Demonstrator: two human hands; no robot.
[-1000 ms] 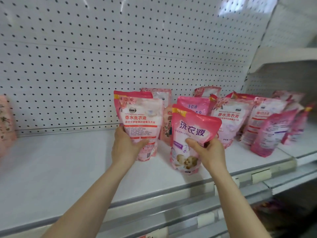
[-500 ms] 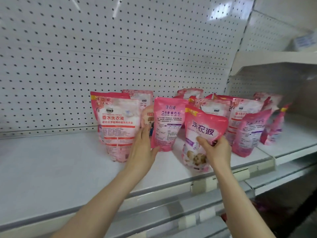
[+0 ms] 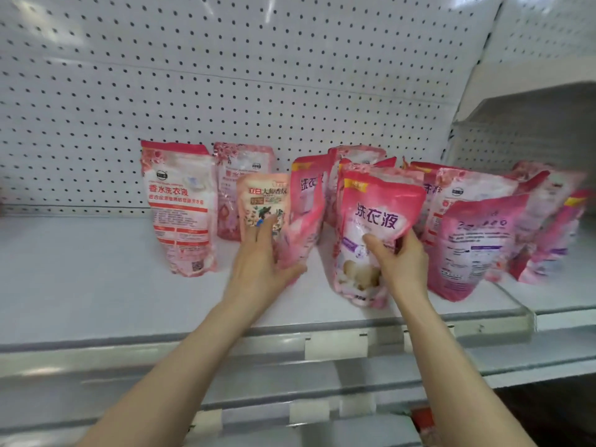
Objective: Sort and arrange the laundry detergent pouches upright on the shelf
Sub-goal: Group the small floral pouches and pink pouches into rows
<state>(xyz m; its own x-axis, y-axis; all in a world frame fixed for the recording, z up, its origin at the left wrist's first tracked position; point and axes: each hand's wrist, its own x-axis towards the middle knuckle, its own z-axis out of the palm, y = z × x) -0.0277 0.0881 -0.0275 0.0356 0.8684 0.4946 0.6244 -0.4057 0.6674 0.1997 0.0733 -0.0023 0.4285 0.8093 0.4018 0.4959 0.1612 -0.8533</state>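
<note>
Gripping two pouches at once, one per hand. The left hand (image 3: 261, 262) clasps the lower end of a turned pink pouch (image 3: 304, 204), thumb under its bottom corner and fingers round behind; that pouch shows mostly its edge, long axis near upright with the top leaning off to the right. The right hand (image 3: 401, 264) clasps the front pink pouch (image 3: 374, 217) at its waist, thumb across the printed face; its long axis is upright, and its base sits low near the front lip of the shelf (image 3: 80, 285), though whether it touches the board cannot be told. The two held pouches are side by side, a narrow gap between. Just behind the left hand stands a peach pouch (image 3: 263, 198); further left a white-and-red pouch (image 3: 180, 208) stands alone. A crowded pink group (image 3: 477, 243) leans to the right of the right hand, in front of the pegboard (image 3: 225, 75). Judgement: sorting is part done. The bare shelf lies left of and in front of the left hand, so that hand is nearer for setting its pouch down; it needs its top tipped back left to stand.
</note>
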